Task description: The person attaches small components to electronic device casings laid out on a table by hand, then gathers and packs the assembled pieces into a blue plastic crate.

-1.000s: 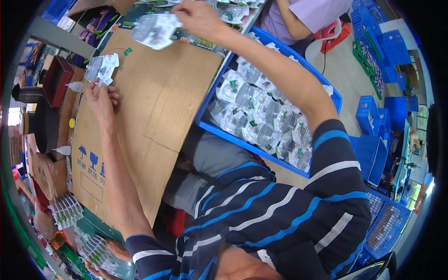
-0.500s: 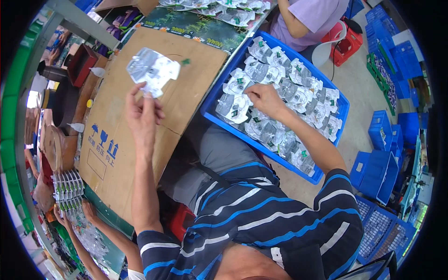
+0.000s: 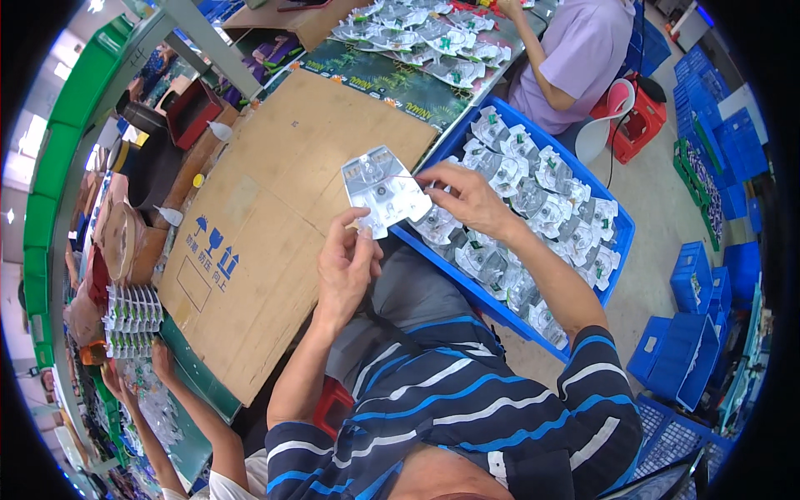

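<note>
My left hand (image 3: 348, 260) pinches the lower edge of a white plastic housing (image 3: 397, 202) with a clear grey section, held up over the cardboard's near right edge. Close against the housing's right side is my right hand (image 3: 468, 200), its thumb and fingers drawn together. Whatever it grips is hidden by the fingers. A thin dark reddish line, perhaps a wire, runs across the housing toward those fingertips. Beneath and beyond the right hand, a blue crate (image 3: 615, 265) holds many similar white and clear housings, several with small green pieces on them.
A flat cardboard sheet (image 3: 275, 167) covers the table in front of me. More housings (image 3: 433, 37) are piled at the table's far end. A person in a lilac shirt (image 3: 587, 58) sits beyond the crate. At lower left, another person's hands (image 3: 162, 358) are near stacked white parts (image 3: 133, 321).
My left hand has brought the housing right and nearer. My right hand has lifted from the crate to the housing's side. The green piece seen beside the housing earlier is out of sight.
</note>
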A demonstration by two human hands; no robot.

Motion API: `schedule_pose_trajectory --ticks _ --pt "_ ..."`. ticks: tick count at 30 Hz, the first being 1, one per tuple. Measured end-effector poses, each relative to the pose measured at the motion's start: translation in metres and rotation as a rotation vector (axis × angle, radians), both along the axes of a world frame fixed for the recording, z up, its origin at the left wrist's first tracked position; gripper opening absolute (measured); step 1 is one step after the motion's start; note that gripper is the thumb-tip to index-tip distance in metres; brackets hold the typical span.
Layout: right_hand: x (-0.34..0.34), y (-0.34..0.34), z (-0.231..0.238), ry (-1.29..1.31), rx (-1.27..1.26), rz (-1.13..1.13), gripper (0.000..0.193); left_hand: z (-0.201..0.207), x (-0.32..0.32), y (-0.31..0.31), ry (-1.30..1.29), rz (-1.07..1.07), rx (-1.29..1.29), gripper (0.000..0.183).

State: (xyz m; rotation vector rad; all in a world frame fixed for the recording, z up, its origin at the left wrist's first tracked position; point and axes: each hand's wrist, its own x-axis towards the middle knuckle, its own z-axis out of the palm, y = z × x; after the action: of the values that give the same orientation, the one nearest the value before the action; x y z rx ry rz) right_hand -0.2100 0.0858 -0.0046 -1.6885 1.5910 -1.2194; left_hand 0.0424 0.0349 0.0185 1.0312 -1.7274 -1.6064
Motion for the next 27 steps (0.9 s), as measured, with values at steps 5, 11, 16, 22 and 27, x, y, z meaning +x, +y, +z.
schedule_pose_trajectory --ticks 5,11,16,22,27 --pt "-0.012 0.005 -0.009 0.085 0.017 -0.054 0.018 -0.010 -0.004 0.004 0.018 -0.003 0.043 0.029" --pt "-0.007 0.008 0.042 -0.276 0.424 -0.080 0.025 -0.026 -0.017 0.011 0.034 0.026 0.051 0.030" --pt "-0.005 0.003 0.037 -0.570 0.560 -0.073 0.028 -0.038 -0.033 0.017 -0.013 0.068 -0.051 0.031" --pt "0.036 0.012 0.008 -0.784 0.462 -0.252 0.029 -0.043 -0.041 0.028 -0.017 0.120 -0.114 0.032" --pt "0.068 0.019 -0.017 -0.809 0.360 -0.338 0.025 -0.055 -0.042 0.034 -0.015 0.154 -0.105 0.033"
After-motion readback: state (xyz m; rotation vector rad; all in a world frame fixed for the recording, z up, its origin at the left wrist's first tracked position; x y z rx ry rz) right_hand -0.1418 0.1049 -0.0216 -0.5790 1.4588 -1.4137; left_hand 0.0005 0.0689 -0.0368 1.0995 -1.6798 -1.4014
